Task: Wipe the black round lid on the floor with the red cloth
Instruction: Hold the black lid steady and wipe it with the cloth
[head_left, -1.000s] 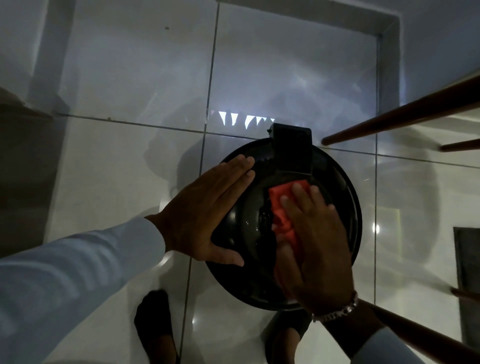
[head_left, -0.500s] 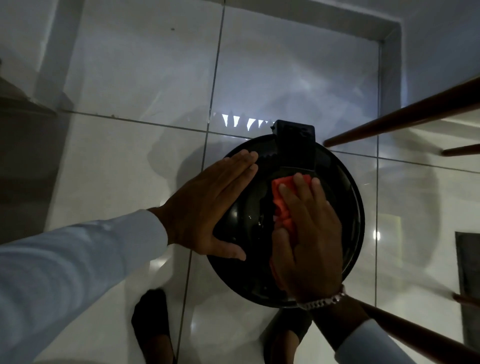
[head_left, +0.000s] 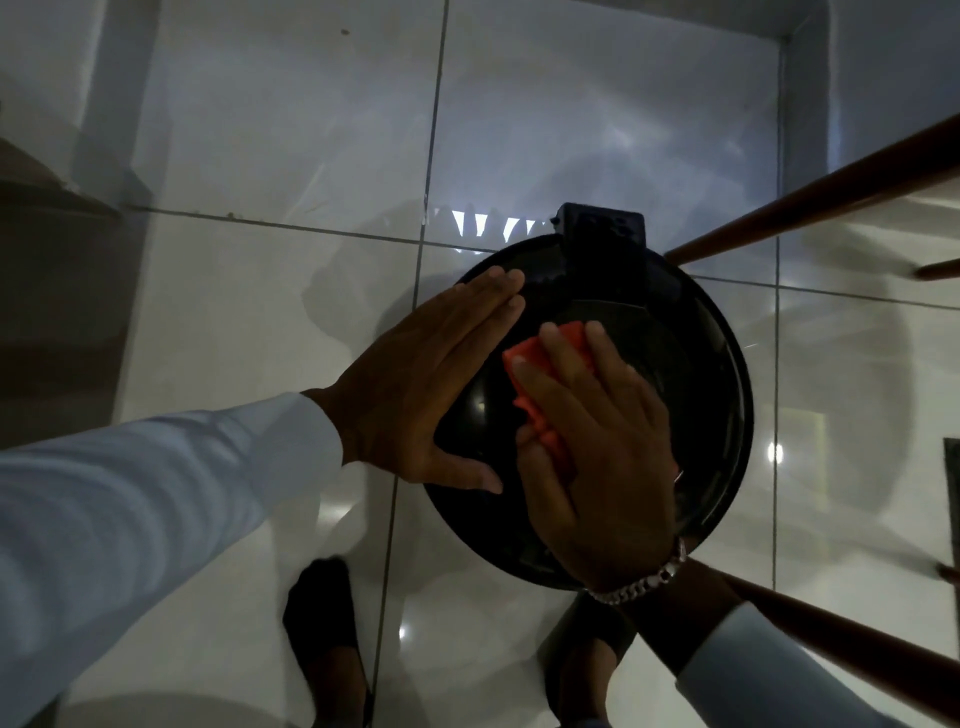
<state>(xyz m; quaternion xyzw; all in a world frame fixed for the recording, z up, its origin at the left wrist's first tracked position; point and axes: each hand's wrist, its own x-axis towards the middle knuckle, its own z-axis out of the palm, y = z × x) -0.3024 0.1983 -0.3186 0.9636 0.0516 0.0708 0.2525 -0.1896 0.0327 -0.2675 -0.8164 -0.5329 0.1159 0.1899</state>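
The black round lid (head_left: 696, 395) lies flat on the glossy tiled floor, with a black rectangular block (head_left: 602, 234) at its far edge. My left hand (head_left: 421, 395) rests flat on the lid's left rim, fingers together and stretched out, thumb spread along the near side. My right hand (head_left: 597, 457) presses the red cloth (head_left: 540, 374) down on the middle of the lid, fingers laid over it. Only the cloth's far and left parts show from under the fingers.
Brown wooden furniture legs (head_left: 810, 202) slant in at the upper right, and another leg (head_left: 841, 639) crosses the lower right. My two feet (head_left: 327, 623) in dark socks stand just in front of the lid. A wall skirting (head_left: 800, 104) runs at the back right.
My right hand has slid the red cloth leftward across the lid, closer to my left hand. The left hand has stayed flat on the rim.
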